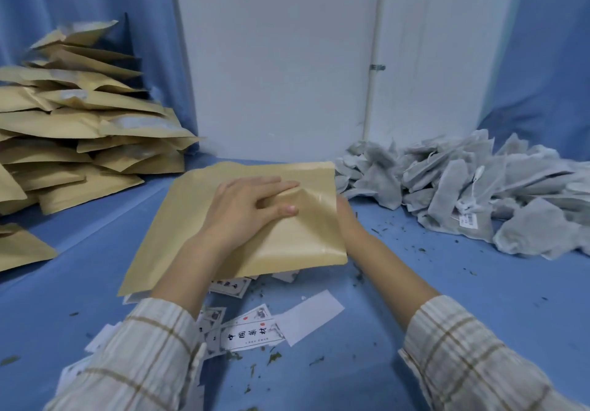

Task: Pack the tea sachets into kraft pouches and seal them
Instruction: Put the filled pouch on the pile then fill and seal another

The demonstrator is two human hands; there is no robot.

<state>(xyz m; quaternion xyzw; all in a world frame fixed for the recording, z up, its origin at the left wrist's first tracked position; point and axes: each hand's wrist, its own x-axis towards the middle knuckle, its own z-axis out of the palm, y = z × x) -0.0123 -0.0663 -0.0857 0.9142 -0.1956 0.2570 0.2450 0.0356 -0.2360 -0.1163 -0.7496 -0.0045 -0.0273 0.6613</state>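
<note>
Left hand (252, 208): lies on top of the pouch stack (223, 219), fingers stretched across it and thumb pinching up the top sheet near its right edge.
Right hand (346, 216): tucked under the lifted right edge of the stack; mostly hidden, so I cannot tell how its fingers lie.
Pouch stack: flat kraft pouches in the middle of the bench (415, 283), tilted, the near end resting over the labels.
Sachets (463, 193): a loose grey heap at the right, by the wall, just beside the stack's right corner.
Filled pouches (79, 129): a tall, untidy pile at the far left, well apart from the sachets.
Labels (252, 334): white printed slips scattered on the bench between the two plaid sleeves.
Bench: covered in blue cloth, flecked with bits of tea leaf.
</note>
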